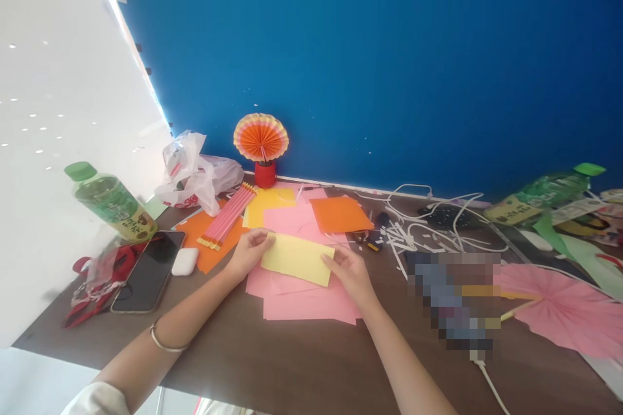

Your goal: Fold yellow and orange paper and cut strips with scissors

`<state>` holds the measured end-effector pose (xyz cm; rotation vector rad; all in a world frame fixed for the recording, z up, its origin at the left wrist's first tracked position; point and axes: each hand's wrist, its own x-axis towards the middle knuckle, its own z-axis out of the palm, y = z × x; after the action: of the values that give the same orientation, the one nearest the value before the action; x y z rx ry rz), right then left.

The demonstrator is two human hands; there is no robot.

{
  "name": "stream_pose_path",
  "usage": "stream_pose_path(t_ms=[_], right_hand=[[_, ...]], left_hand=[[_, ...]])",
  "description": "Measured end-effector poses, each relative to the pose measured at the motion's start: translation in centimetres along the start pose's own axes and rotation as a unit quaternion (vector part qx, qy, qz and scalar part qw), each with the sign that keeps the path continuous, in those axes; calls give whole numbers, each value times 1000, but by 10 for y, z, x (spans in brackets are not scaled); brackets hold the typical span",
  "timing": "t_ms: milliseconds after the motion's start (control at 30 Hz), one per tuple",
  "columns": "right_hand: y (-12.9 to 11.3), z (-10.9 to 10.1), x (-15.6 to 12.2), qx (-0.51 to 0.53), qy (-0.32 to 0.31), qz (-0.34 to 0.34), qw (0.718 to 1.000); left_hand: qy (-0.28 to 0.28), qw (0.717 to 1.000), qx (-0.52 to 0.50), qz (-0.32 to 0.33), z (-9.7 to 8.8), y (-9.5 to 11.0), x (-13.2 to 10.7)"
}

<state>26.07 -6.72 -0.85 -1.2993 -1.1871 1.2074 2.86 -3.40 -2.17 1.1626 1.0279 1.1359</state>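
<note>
Between both hands I hold a rectangular piece of yellow paper (296,260) above the table. My left hand (251,251) pinches its upper left corner, thumb on the near face. At the right edge my right hand (350,270) grips it, thumb in front and fingers behind. Pink paper sheets (306,305) lie in a loose stack beneath it. Behind it are more pink sheets (289,220), yellow sheets (272,200) and an orange sheet (341,214).
On the left are a green bottle (113,204), a phone (148,275), a white earbud case (185,262) and pink folded strips (228,217). A paper fan (261,137) stands at the back. Cables (442,243), a pink fan (569,305) and another bottle (540,198) lie right.
</note>
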Motion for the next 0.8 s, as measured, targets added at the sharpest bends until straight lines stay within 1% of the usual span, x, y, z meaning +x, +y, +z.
stream_pose_path(t_ms=[167, 333, 533, 633, 800], right_hand=[[-3, 0, -2, -7, 4, -7, 1000], [-5, 1, -4, -12, -26, -16, 999], [-5, 4, -4, -45, 23, -34, 998], [-5, 3, -3, -42, 29, -24, 998], [-5, 0, -3, -7, 19, -2, 1000]], left_hand=[[-4, 1000, -13, -10, 0, 0, 0], [-6, 1000, -6, -14, 1, 3, -1], [-32, 999, 8, -3, 2, 2, -3], [-36, 999, 17, -10, 1, 2, -4], [-30, 1000, 7, 1, 1, 2, -3]])
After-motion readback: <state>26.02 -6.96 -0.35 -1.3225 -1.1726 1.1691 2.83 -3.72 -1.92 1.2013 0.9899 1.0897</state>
